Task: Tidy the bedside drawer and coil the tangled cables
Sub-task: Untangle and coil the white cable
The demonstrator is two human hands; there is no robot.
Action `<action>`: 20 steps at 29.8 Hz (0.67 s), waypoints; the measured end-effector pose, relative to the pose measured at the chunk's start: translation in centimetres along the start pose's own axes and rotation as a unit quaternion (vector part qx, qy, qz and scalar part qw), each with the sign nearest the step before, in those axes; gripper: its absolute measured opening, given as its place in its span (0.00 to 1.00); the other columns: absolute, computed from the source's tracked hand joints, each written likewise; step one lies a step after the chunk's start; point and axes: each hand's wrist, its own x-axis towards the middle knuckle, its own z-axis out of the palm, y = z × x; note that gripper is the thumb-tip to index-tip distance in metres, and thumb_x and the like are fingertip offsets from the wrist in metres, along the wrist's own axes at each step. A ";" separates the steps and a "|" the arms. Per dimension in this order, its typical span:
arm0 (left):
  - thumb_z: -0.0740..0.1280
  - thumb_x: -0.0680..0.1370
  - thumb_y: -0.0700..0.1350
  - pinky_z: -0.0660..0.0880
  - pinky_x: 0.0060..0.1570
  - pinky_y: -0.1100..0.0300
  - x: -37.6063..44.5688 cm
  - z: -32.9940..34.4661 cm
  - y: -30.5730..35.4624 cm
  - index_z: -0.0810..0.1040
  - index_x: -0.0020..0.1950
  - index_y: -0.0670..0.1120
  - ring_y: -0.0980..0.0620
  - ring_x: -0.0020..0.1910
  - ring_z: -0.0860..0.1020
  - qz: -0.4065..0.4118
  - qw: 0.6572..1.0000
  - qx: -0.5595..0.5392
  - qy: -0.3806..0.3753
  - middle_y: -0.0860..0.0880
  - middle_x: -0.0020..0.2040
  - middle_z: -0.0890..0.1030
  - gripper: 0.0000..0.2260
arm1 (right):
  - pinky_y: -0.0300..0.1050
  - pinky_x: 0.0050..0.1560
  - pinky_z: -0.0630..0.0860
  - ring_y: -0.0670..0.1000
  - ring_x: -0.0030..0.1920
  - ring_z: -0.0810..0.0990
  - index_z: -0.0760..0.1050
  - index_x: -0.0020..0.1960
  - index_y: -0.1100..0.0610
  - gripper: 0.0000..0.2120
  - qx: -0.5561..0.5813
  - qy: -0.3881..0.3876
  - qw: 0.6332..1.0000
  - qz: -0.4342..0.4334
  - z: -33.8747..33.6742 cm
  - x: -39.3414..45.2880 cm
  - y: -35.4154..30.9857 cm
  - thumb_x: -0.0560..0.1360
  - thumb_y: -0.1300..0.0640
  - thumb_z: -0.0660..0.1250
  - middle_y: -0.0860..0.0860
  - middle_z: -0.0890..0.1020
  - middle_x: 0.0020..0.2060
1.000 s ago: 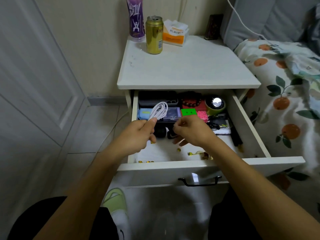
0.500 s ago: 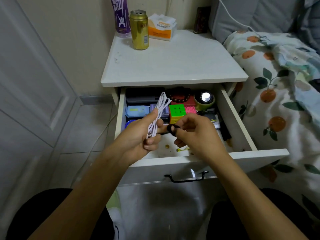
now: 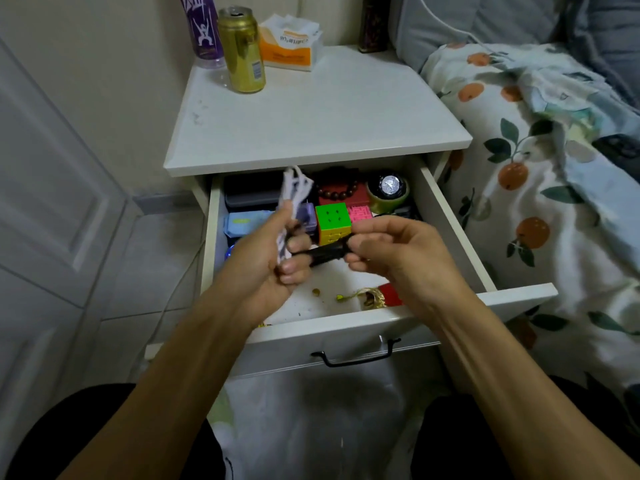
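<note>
Cable (image 3: 297, 188) gripped by left hand (image 3: 273, 258); right hand (image 3: 391, 251) pinching black band (image 3: 329, 252).

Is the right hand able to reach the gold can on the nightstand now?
Probably not at once: the right hand pinches a black band. The gold can stands unobstructed at the nightstand's back.

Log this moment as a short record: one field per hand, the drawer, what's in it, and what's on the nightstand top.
left hand: grips a bundle of white cable, loops sticking up
right hand: pinches a black strap stretched toward the left grip
drawer: pulled open
drawer contents: puzzle cube, bead bracelet, watch, dark case
nightstand top: gold can, tissue pack, purple bottle
</note>
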 end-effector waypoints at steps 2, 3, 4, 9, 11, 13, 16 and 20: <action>0.58 0.82 0.56 0.59 0.16 0.67 0.1 -0.8 1.2 0.69 0.38 0.47 0.59 0.19 0.61 0.040 0.999 -0.017 0.009 0.54 0.27 0.66 0.17 | 0.39 0.38 0.80 0.51 0.33 0.84 0.78 0.51 0.68 0.08 0.012 0.029 0.999 -0.010 -1.3 0.0 -0.4 0.72 0.72 0.69 0.55 0.83 0.32; 0.58 0.83 0.56 0.59 0.17 0.67 0.1 -1.0 1.7 0.69 0.37 0.47 0.59 0.20 0.61 0.051 0.999 -0.017 0.011 0.53 0.27 0.66 0.18 | 0.39 0.39 0.80 0.51 0.34 0.84 0.78 0.51 0.68 0.08 0.002 0.039 0.999 -0.017 -1.7 0.0 -0.5 0.72 0.72 0.69 0.56 0.83 0.33; 0.57 0.83 0.56 0.58 0.17 0.67 0.0 -1.1 1.9 0.69 0.36 0.47 0.58 0.20 0.61 0.056 0.998 -0.013 0.011 0.53 0.27 0.66 0.19 | 0.39 0.39 0.80 0.52 0.35 0.84 0.79 0.51 0.67 0.08 -0.013 0.044 0.999 -0.023 -1.8 -0.2 -0.5 0.72 0.71 0.70 0.56 0.83 0.34; 0.61 0.81 0.57 0.60 0.19 0.66 0.2 0.1 0.5 0.69 0.39 0.47 0.57 0.21 0.62 0.063 0.997 0.047 0.017 0.51 0.28 0.67 0.17 | 0.41 0.38 0.81 0.54 0.35 0.84 0.79 0.50 0.69 0.08 -0.078 -0.002 0.997 -0.023 0.1 -0.5 -0.3 0.75 0.64 0.70 0.62 0.83 0.38; 0.61 0.81 0.58 0.60 0.19 0.65 0.3 0.6 -0.2 0.70 0.40 0.46 0.56 0.21 0.63 0.069 0.994 0.080 0.024 0.51 0.28 0.67 0.17 | 0.41 0.38 0.81 0.54 0.36 0.84 0.79 0.50 0.67 0.09 -0.080 -0.020 0.996 -0.013 0.8 -0.6 -0.4 0.76 0.61 0.70 0.63 0.83 0.42; 0.61 0.81 0.58 0.61 0.20 0.64 0.4 0.8 -0.6 0.71 0.41 0.45 0.55 0.22 0.64 0.083 0.990 0.108 0.041 0.50 0.28 0.69 0.17 | 0.42 0.39 0.81 0.54 0.38 0.84 0.80 0.51 0.64 0.08 -0.101 -0.044 0.994 -0.017 1.2 -0.7 -0.6 0.75 0.60 0.71 0.60 0.84 0.42; 0.63 0.80 0.58 0.64 0.21 0.64 0.4 0.9 -1.0 0.73 0.42 0.44 0.55 0.23 0.66 0.099 0.986 0.121 0.057 0.50 0.27 0.70 0.18 | 0.42 0.41 0.81 0.52 0.38 0.84 0.80 0.50 0.59 0.07 -0.146 -0.057 0.987 -0.031 1.4 -0.8 -0.5 0.72 0.63 0.74 0.54 0.83 0.38; 0.65 0.78 0.60 0.66 0.22 0.65 0.2 0.8 -1.4 0.75 0.41 0.46 0.55 0.24 0.68 0.105 0.984 0.141 0.035 0.50 0.27 0.71 0.18 | 0.40 0.38 0.79 0.48 0.34 0.81 0.80 0.46 0.61 0.02 -0.186 -0.036 0.982 -0.011 1.6 -0.6 -0.1 0.74 0.62 0.72 0.55 0.82 0.37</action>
